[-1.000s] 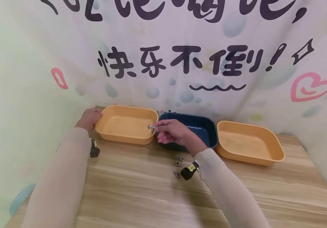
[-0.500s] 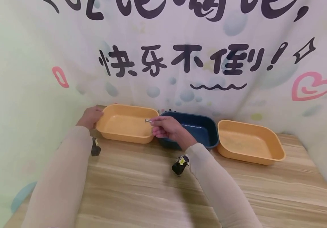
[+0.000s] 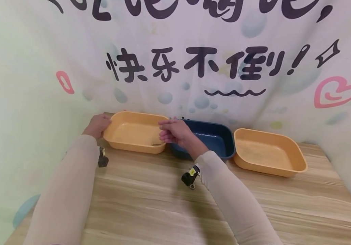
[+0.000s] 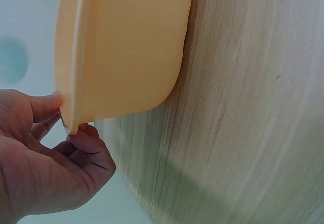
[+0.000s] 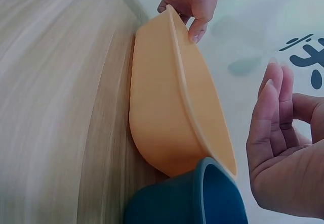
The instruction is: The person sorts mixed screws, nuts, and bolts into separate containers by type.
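My left hand (image 3: 97, 126) pinches the rim of the left yellow tray (image 3: 132, 148) at its outer end. The left wrist view shows the thumb on one side of that rim (image 4: 78, 57) and curled fingers on the other. Over the tray's right end is my right hand (image 3: 175, 132), its fingers fairly straight and nothing between them. Below those fingertips a small metal screw (image 3: 156, 144) lies inside the tray, partly hard to make out. In the right wrist view the right hand (image 5: 283, 148) is held above and apart from the trays.
A dark blue tray (image 3: 229, 143) adjoins the yellow one, and a second yellow tray (image 3: 285, 172) stands to its right. Metal hardware (image 3: 192, 186) shows beside the black right wrist camera (image 3: 189, 177), which hides part of the wooden table (image 3: 138, 204). A printed cloth (image 3: 190, 105) hangs behind.
My right hand has moved left from the blue tray's edge to the yellow tray and let go of the screw, which now lies in it. The left hand has kept its hold.
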The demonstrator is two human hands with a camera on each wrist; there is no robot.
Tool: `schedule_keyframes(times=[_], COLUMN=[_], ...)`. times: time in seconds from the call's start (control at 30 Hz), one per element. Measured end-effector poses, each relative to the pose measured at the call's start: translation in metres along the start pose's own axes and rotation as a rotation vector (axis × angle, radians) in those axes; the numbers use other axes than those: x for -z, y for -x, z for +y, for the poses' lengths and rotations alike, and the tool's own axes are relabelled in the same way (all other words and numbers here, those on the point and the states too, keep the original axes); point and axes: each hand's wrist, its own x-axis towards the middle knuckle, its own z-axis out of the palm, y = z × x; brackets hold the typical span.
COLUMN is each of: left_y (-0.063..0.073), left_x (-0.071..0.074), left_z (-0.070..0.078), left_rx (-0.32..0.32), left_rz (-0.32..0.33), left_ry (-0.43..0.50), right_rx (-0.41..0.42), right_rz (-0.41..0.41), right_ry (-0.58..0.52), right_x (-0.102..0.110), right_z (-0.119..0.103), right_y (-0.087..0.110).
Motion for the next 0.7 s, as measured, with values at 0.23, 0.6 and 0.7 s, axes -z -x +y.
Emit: schedule_keyframes(times=[0.23,0.6,0.7], left_y=[0.0003,0.0,-0.0003], left_x=[-0.0012,-0.0016,-0.0018], left_z=[0.0017,0.0022,0.0013], left_rx=[0.007,-0.014,-0.02], left_rz=[0.001,0.004,0.003], left_ry=[-0.011,-0.008,-0.017], right_rx=[-0.008,-0.016,-0.016], right_rz=[-0.012,-0.034,-0.039], right_ry=[0.012,0.016,0.016], right_x=[0.0013,0.0024,0.0025], right_z=[0.0011,0.003,0.0037], right_y=[0.0014,0.0036,0.0041])
